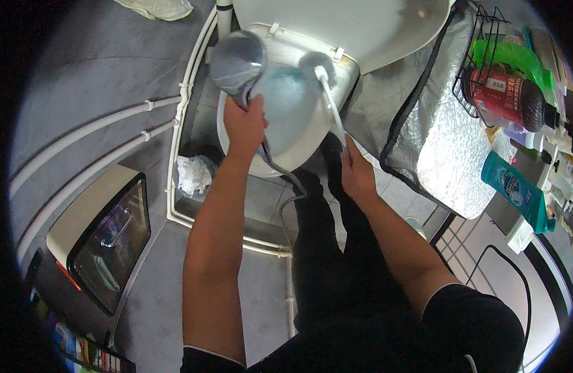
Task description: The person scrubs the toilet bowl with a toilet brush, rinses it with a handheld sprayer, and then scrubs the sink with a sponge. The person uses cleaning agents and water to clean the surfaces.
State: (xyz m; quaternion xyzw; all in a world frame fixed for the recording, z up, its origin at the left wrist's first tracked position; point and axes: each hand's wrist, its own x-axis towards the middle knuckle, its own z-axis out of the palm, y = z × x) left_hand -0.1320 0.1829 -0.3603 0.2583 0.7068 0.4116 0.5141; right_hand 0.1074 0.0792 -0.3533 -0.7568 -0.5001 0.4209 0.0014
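Observation:
My left hand [245, 123] grips the handle of a grey shower head [238, 58], which is over the left rear of a white toilet bowl [298, 158]. A flexible metal hose [286, 171] trails from the handle down past my legs. My right hand [360, 176] holds the long white handle of a toilet brush [332, 100]. The brush's blurred, greyish head is at the right rear of the bowl. Bluish-looking water [286, 107] is visible inside. Behind the bowl, a large pale lid or tank surface [342, 23] rises from the hinges.
White pipes [179, 121] run along the grey wall at left. Crumpled white paper [194, 177] lies in a bin beside the toilet. At right are a silver insulated bag [449, 154], a black wire basket [470, 88] of bottles and a teal bottle [517, 189]. A wall box [109, 238] is lower left.

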